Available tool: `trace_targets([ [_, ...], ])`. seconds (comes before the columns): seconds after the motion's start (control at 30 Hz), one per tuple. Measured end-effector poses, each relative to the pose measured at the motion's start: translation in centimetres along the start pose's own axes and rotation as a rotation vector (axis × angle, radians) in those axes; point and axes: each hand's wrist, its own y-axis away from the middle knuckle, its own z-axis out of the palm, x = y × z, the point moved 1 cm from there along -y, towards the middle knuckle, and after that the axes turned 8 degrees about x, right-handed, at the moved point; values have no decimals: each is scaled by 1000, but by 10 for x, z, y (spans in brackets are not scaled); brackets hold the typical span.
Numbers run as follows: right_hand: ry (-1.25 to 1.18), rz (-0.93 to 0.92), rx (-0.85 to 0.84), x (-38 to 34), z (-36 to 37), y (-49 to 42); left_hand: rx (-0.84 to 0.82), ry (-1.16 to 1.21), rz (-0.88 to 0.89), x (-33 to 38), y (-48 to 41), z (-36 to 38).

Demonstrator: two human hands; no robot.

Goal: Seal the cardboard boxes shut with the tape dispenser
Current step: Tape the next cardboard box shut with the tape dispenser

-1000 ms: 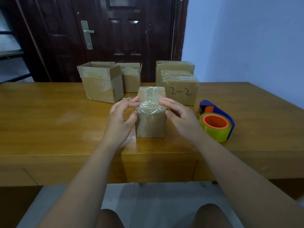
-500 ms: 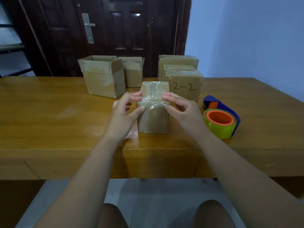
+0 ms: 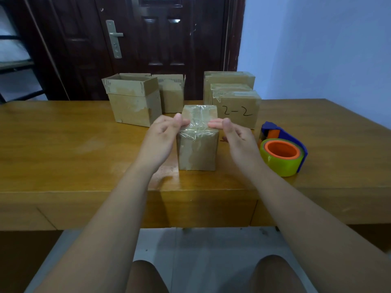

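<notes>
**Near the front edge of the yellow wooden table point(image 3: 63, 144): box held at its top**

Small brown cardboard box point(image 3: 197, 153), clear-taped across its top, stands upright. Left hand point(image 3: 163, 133) and right hand point(image 3: 236, 135) pinch its upper side edges, fingers curled. Probably light, stiff, slick where taped: hold the bare cardboard sides. Blue tape dispenser with yellow-green roll point(image 3: 281, 154) lies unheld to its right.
</notes>
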Motion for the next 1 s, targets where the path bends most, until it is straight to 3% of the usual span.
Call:
trace_targets([
  [0.33, 61, 0, -56, 0, -7, -11, 2, -7, 71, -9, -3, 0],
  [0.57, 170, -72, -82, 6, -7, -4, -77, -137, 116, -10, 2, -3],
  [0.8, 120, -102, 130, 6, 8, -3, 203, -119, 99, -6, 10, 30],
  [1.0, 187, -135, 72, 11, 9, 1, 145, -270, 216, -14, 10, 26],
])
